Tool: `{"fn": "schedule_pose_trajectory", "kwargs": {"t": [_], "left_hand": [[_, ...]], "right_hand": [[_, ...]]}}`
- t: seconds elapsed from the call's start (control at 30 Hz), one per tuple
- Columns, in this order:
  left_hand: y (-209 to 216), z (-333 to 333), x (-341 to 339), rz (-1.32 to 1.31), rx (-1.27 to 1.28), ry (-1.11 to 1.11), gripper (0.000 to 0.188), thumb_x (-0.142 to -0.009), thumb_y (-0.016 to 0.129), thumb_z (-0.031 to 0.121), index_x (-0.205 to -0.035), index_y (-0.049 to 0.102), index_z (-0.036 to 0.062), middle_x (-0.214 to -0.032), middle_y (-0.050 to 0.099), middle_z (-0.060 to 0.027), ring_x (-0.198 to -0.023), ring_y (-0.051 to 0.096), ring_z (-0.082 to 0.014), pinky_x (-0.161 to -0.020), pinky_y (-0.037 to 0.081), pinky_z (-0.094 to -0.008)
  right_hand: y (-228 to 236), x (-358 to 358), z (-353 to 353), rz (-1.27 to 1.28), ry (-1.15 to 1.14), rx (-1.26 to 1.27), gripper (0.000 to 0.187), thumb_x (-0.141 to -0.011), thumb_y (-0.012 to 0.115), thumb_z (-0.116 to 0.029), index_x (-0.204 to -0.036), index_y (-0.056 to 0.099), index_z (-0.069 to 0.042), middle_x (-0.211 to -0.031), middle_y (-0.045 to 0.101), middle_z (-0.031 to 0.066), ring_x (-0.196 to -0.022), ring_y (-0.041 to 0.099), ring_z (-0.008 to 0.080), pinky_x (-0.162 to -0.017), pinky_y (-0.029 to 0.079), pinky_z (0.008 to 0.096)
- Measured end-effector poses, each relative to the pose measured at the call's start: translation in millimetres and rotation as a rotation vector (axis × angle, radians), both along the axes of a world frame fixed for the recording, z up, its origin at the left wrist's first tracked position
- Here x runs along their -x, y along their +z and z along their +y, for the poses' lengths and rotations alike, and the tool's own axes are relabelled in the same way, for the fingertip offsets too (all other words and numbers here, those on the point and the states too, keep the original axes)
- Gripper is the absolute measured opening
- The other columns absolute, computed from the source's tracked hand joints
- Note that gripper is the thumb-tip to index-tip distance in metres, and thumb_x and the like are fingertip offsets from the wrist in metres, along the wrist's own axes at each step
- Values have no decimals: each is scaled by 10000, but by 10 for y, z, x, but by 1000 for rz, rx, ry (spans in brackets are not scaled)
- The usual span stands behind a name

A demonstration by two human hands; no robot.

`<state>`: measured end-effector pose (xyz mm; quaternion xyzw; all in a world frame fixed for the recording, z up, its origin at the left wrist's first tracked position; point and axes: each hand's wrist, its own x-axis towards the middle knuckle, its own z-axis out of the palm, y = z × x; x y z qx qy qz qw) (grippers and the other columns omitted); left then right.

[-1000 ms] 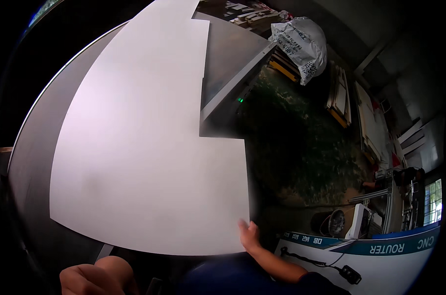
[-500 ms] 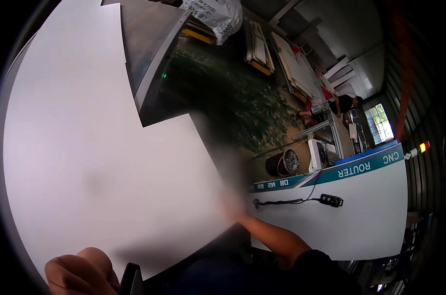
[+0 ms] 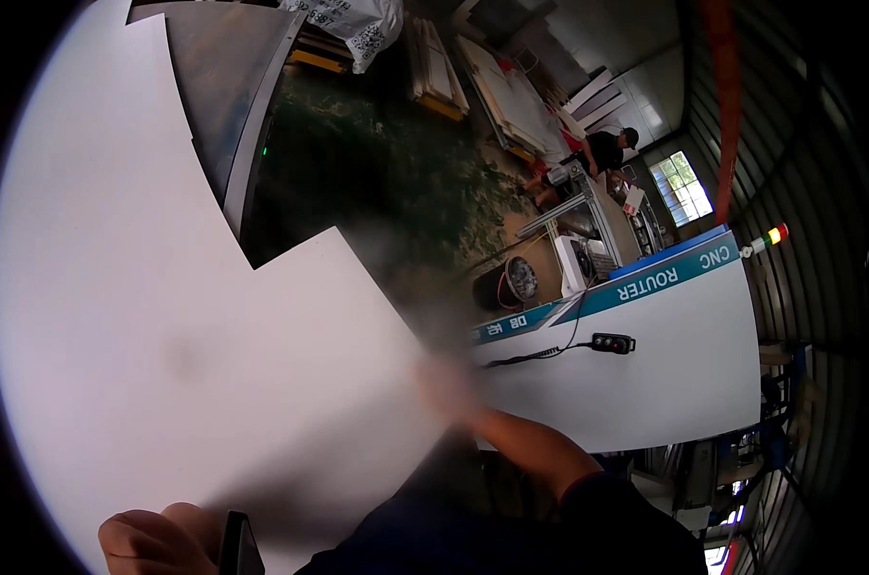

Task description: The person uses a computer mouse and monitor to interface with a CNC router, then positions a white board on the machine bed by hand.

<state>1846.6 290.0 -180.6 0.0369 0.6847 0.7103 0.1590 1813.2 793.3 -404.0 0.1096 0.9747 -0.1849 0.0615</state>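
Observation:
A large white sheet (image 3: 147,287) spreads across the left and middle, with a stepped far edge. My left hand (image 3: 156,541) is at its near left part with the fingers curled closed; what they hold, if anything, is hidden. A dark, flat-edged object (image 3: 241,546) stands right beside that hand, its kind unclear. At the right edge of the sheet is my right hand (image 3: 444,388), with the bare forearm reaching in from the lower right. A hazy blur covers its fingers, so their grip cannot be made out.
Right of the sheet stands a white machine panel (image 3: 645,383) with a teal stripe and a black button pendant (image 3: 614,343) on a coiled cable. Beyond are a black bucket (image 3: 506,285), stacked boards (image 3: 434,72) and a person (image 3: 607,151) in dark clothes. A grey machine surface (image 3: 228,86) adjoins the sheet.
The view has turned, so the background has shifted left and up. The sheet's corner lies farther left in view. Both hands stay at the sheet, the right one slightly higher in view.

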Motion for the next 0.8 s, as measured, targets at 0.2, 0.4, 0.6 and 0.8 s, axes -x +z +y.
{"fn": "schedule_pose_trajectory", "kwargs": {"t": [0.2,0.4,0.6,0.8], "left_hand": [[-233,426,336,1064,-112,383,622,-968,545,397,-1488,253,222,-894,740,-41,-571,316,-86,-553,259,-247],[248,-83,566,-97,-195,-732,424,-818,777,287,-1045,637,-43,-981,664,-141,-905,641,-224,-774,490,-341],[-312,-370,317,-15,-302,-760,419,-817,786,290,-1018,651,-52,-941,675,-150,-865,657,-247,-736,496,-332],[-261,-256,291,-240,-246,-704,413,-816,776,274,-1000,651,-75,-926,679,-171,-833,665,-257,-706,506,-338]], "right_hand": [[-365,-93,315,-31,86,-153,539,-991,496,-494,-1001,628,28,-916,667,264,-877,650,431,-774,509,500],[-107,34,65,13,29,38,481,-984,534,-445,-985,626,27,-918,664,250,-886,637,427,-787,494,493],[-527,-17,413,43,168,-150,478,-978,545,-435,-914,624,32,-887,650,259,-845,625,420,-759,479,503],[-470,44,314,93,10,13,489,-967,558,-438,-856,604,36,-819,627,241,-780,604,386,-721,467,498]]}}
